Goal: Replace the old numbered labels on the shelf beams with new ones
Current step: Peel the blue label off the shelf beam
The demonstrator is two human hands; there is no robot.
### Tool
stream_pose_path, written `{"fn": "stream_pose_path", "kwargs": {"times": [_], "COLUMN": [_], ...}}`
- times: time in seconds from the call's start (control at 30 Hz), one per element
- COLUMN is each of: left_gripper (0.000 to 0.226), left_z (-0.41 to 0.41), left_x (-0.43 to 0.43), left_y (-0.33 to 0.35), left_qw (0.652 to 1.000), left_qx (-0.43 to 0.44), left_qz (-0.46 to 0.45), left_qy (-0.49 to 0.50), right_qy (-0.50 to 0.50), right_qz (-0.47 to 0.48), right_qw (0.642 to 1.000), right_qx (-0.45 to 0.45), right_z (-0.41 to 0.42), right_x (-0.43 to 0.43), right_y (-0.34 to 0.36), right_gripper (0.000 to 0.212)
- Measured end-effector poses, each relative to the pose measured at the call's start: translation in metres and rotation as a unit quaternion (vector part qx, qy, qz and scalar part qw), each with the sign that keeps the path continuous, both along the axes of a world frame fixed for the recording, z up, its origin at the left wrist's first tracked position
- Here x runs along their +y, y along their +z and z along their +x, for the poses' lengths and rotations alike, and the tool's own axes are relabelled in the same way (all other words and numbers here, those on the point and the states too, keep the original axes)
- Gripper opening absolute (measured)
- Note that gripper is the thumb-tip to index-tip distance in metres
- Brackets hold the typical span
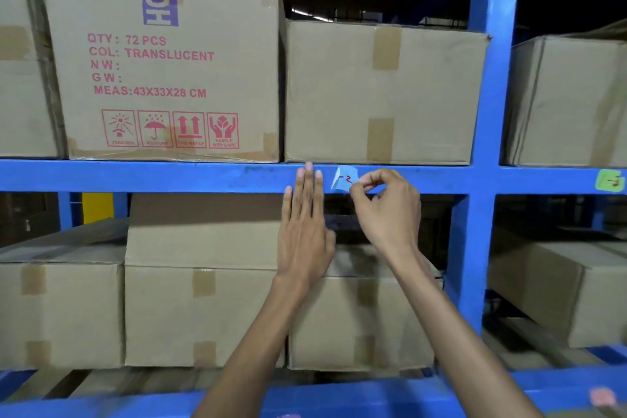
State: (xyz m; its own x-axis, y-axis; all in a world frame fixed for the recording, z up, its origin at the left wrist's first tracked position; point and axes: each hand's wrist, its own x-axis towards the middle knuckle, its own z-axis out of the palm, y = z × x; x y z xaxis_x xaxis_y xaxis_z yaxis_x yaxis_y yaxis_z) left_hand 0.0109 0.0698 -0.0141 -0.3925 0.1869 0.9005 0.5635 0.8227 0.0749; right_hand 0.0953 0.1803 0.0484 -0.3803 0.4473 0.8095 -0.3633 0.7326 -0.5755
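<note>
A pale blue paper label [343, 178] with red writing sits on the front of the blue shelf beam [169, 176], its left edge curled away from the metal. My right hand [383, 205] pinches the label's right edge between thumb and forefinger. My left hand [305, 220] lies flat with fingers straight, fingertips resting on the beam just left of the label. A green label [610, 180] with red marks is stuck on the beam further right, past the blue upright [488, 78].
Cardboard boxes fill the shelf above, one printed "ADH QTY: 72 PCS" [163, 61] and a plain one [380, 92] directly over the label. More boxes [203, 282] stand on the lower shelf behind my forearms. A lower blue beam [339, 397] crosses the bottom.
</note>
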Motion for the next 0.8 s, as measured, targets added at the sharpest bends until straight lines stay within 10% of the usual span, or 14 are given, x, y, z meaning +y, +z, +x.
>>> {"fn": "stream_pose_path", "kwargs": {"times": [0.8], "left_gripper": [0.084], "left_z": [0.055], "left_x": [0.292], "left_y": [-0.030], "left_qw": [0.995], "left_qx": [-0.013], "left_qz": [-0.054], "left_qy": [-0.079], "right_qy": [-0.167], "right_qz": [-0.106], "right_qw": [0.975], "right_qx": [-0.102], "right_z": [0.075], "right_x": [0.278], "right_y": [-0.089], "right_gripper": [0.008]}}
